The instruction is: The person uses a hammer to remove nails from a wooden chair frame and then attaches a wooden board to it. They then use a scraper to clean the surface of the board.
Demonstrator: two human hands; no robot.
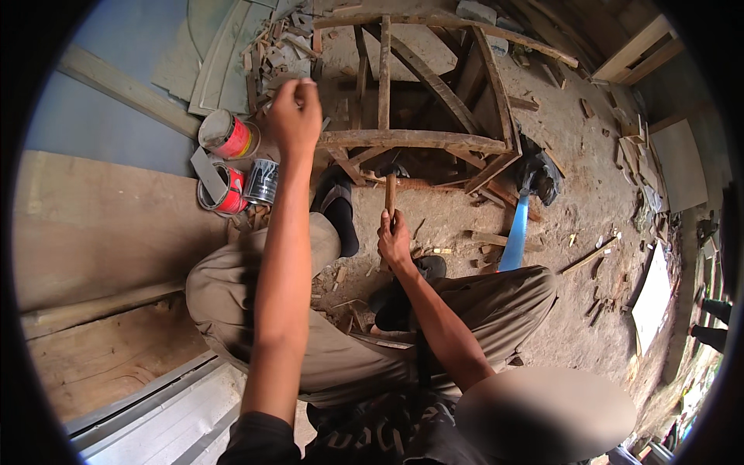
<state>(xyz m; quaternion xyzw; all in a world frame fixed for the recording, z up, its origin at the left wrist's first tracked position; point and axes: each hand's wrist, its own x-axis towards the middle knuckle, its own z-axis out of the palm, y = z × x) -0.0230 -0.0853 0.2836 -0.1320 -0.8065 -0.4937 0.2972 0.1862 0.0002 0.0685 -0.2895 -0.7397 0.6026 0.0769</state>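
Fingers of the left hand (294,116) pinched shut on something too small to tell, at the corner of the wooden frame (418,139); right hand (394,244) fisted around the hammer handle (390,198).

The frame lies on the dirt floor ahead of the feet, with three paint cans (232,167) just left of the pinching hand and a blue-bladed saw (515,232) to the right. Judged from this pose, a good strike needs the pinch held steady and upright, the fingertips kept low, and light opening taps.

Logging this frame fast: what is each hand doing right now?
Left hand: fingers pinched shut above the wooden frame; what they hold cannot be told.
Right hand: closed on hammer handle.
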